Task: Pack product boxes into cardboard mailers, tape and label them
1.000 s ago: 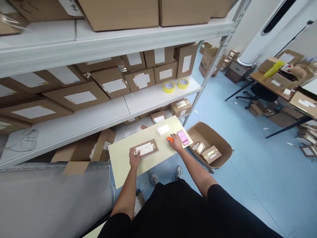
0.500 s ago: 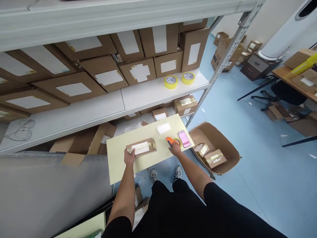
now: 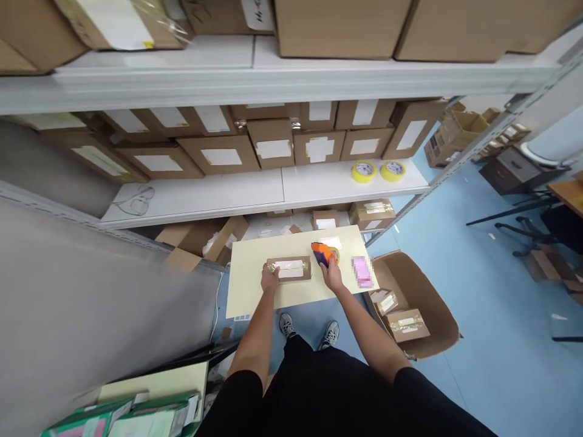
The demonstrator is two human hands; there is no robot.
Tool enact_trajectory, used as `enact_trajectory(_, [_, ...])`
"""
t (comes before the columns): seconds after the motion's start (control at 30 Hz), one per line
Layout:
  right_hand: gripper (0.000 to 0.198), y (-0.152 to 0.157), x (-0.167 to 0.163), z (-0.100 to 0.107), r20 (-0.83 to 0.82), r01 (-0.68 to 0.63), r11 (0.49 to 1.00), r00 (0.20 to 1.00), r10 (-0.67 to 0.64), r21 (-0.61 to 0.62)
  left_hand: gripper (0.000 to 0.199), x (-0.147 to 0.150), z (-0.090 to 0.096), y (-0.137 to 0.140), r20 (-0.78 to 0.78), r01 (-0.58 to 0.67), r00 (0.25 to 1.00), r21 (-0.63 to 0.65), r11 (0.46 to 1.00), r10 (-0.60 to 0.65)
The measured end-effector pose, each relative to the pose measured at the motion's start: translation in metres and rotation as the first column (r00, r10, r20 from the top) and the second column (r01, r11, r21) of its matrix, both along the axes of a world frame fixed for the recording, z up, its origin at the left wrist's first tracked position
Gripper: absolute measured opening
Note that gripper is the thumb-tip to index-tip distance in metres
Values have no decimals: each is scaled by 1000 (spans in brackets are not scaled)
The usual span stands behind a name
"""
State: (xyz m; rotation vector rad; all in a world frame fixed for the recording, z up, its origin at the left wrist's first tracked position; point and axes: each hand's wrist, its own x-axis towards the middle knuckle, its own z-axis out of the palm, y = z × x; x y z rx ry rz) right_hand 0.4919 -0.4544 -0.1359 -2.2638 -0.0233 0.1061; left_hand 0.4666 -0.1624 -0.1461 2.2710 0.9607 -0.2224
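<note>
Orange-and-blue tape dispenser (image 3: 326, 252): right hand (image 3: 333, 277) grips it. Flat brown cardboard box (image 3: 291, 269): left hand (image 3: 269, 278) grasps its left end.

No txt legible: top-shelf box lbl (image 3: 258, 15) handwritten; parcel lbl (image 3: 290, 269) unclear.

Tape gun (image 3: 325, 252) is coloured orange & dk blue; box (image 3: 306, 270) is done in brown w/ white label (image 3: 291, 269). Board (image 3: 255, 258) is toned pale yellow, phone (image 3: 362, 271) pink, floor (image 3: 455, 255) lt blue; tape rolls (image 3: 363, 176) are coloured yellow.
</note>
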Motion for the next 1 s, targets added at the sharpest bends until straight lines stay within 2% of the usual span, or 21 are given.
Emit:
enact_trajectory(0.07, [56, 23, -2, 11, 105, -61, 997, 993, 57, 39, 64, -1, -2, -1, 5, -4, 1000, -59, 998, 4])
enact_trajectory(0.13, [56, 45, -7, 18, 138, -109, 992, 985, 99, 61, 67, -3, -2, -2, 10, -6, 1000, -99, 995, 7])
enact_trajectory(0.27, [51, 76, -23, 24, 35, -140, 988, 990, 138, 71, 69, -6, -2, -3, 19, 5, 1000, -141, 990, -2])
enact_trajectory(0.37, [48, 89, -32, 28, -46, -139, 988, 989, 143, 69, 70, -10, -1, 2, 21, 38, 999, -191, 981, -35])
enact_trajectory(0.43, [49, 93, -36, 31, -64, -131, 989, 989, 135, 64, 77, -11, 2, 9, 33, 45, 999, -182, 982, -40])
enact_trajectory(0.5, [50, 95, -37, 35, -62, -113, 993, 991, 116, 43, 78, -8, 11, 19, 141, 50, 990, -135, 990, -31])
enact_trajectory(0.57, [52, 94, -37, 40, -53, -98, 995, 994, 99, 20, 62, 1, 27, 28, 313, 115, 948, -173, 978, -57])
enact_trajectory(0.6, [52, 93, -36, 43, -49, -97, 995, 994, 98, 14, 53, 7, 36, 32, 389, 189, 917, -236, 953, -86])
enact_trajectory(0.63, [51, 92, -35, 45, -46, -101, 995, 994, 102, 12, 45, 15, 47, 35, 442, 280, 889, -319, 906, -119])
enact_trajectory(0.7, [50, 89, -34, 51, -43, -117, 993, 992, 117, 12, 40, 32, 68, 38, 496, 440, 846, -442, 782, -196])
enact_trajectory(0.77, [49, 86, -32, 58, -33, -144, 989, 989, 145, 19, 42, 47, 86, 39, 507, 531, 821, -509, 677, -263])
enact_trajectory(0.83, [50, 83, -30, 67, -26, -181, 983, 983, 182, 33, 43, 56, 98, 39, 494, 566, 816, -574, 592, -302])
enact_trajectory(0.9, [51, 81, -28, 76, -21, -219, 974, 975, 221, 59, 39, 58, 106, 37, 480, 564, 822, -613, 554, -307])
enact_trajectory(0.93, [51, 80, -27, 80, -19, -236, 969, 971, 238, 76, 36, 57, 108, 35, 475, 555, 828, -617, 559, -297])
enact_trajectory(1.0, [52, 78, -25, 88, -18, -263, 959, 964, 266, 108, 30, 53, 113, 32, 476, 527, 840, -594, 608, -262])
